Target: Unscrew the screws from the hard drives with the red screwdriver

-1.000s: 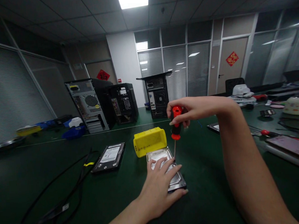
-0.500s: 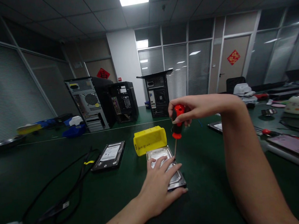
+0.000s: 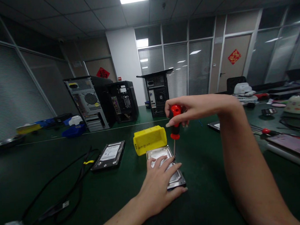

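Note:
Under my left hand [image 3: 159, 186] lies a silver hard drive [image 3: 178, 180], flat on the green table. My left fingers spread over its top and the thumb lies along its near edge, holding it down. My right hand [image 3: 182, 114] is closed round the red and black handle of a screwdriver [image 3: 175, 128], which stands nearly upright. Its shaft runs down to the right edge of the drive; the tip and any screw there are too small to make out. A yellow plastic bin [image 3: 150, 141] lies just behind the drive, its open side facing me.
Another hard drive [image 3: 110, 155] lies to the left, beside black cables [image 3: 80, 176]. Computer cases [image 3: 89, 102] stand at the back. On the right are a further drive [image 3: 214, 126], a red-tipped tool [image 3: 266, 131] and a flat pinkish-topped device [image 3: 291, 147].
My right hand and the screwdriver handle have shifted slightly left, and the screwdriver stands a little straighter. My left hand stays on the hard drive.

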`<state>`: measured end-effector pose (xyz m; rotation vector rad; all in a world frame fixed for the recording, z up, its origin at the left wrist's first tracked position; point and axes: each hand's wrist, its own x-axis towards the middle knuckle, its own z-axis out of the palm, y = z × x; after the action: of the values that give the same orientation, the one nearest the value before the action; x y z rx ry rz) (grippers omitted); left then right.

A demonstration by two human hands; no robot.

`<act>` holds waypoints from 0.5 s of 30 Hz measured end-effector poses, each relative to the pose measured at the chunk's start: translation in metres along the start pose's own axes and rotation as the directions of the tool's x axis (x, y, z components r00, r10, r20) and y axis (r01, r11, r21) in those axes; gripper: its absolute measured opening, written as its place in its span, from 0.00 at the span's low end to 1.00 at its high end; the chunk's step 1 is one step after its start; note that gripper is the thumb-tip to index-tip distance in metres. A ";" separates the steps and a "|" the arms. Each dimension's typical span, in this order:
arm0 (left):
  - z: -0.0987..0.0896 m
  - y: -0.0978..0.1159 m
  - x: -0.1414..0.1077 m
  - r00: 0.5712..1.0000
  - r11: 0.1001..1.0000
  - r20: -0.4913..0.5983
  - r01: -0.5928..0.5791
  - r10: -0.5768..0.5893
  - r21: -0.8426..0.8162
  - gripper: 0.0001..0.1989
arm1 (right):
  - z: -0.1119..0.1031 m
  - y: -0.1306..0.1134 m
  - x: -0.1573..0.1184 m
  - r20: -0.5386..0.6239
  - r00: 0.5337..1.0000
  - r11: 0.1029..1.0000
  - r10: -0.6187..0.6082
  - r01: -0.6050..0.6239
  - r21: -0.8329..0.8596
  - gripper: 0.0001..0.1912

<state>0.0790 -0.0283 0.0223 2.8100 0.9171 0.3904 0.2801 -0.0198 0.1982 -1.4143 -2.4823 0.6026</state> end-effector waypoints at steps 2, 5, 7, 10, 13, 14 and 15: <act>0.002 -0.001 0.001 1.000 1.000 0.004 0.000 0.000 0.007 0.29 | 0.002 -0.004 0.005 -0.020 1.000 1.000 0.008 -0.008 0.006 0.20; 0.004 -0.003 0.002 1.000 1.000 0.021 0.003 -0.003 0.020 0.29 | 0.005 -0.009 0.010 -0.061 0.998 0.999 -0.019 0.016 -0.042 0.18; 0.004 -0.003 0.002 1.000 1.000 0.025 0.004 -0.005 0.022 0.29 | 0.005 -0.008 0.007 -0.069 0.996 0.992 -0.059 0.050 -0.119 0.16; 0.003 -0.003 0.002 1.000 1.000 0.022 0.001 -0.001 0.018 0.29 | 0.003 -0.004 -0.002 -0.057 0.997 0.988 -0.053 0.044 -0.145 0.17; 0.001 -0.003 0.002 1.000 1.000 0.028 -0.006 0.006 0.018 0.29 | 0.003 -0.003 -0.006 -0.032 0.999 0.998 -0.027 0.025 -0.050 0.19; 0.001 -0.003 0.002 1.000 1.000 0.027 -0.008 0.007 0.018 0.29 | 0.004 -0.004 -0.005 -0.027 0.999 0.999 -0.028 0.027 -0.021 0.19; 0.001 -0.003 0.002 1.000 1.000 0.027 -0.011 0.010 0.018 0.29 | 0.005 -0.006 -0.002 -0.028 0.999 0.999 -0.036 0.035 -0.008 0.19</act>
<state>0.0795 -0.0244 0.0206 2.8307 0.9057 0.3465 0.2751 -0.0256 0.1967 -1.3686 -2.4848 0.5638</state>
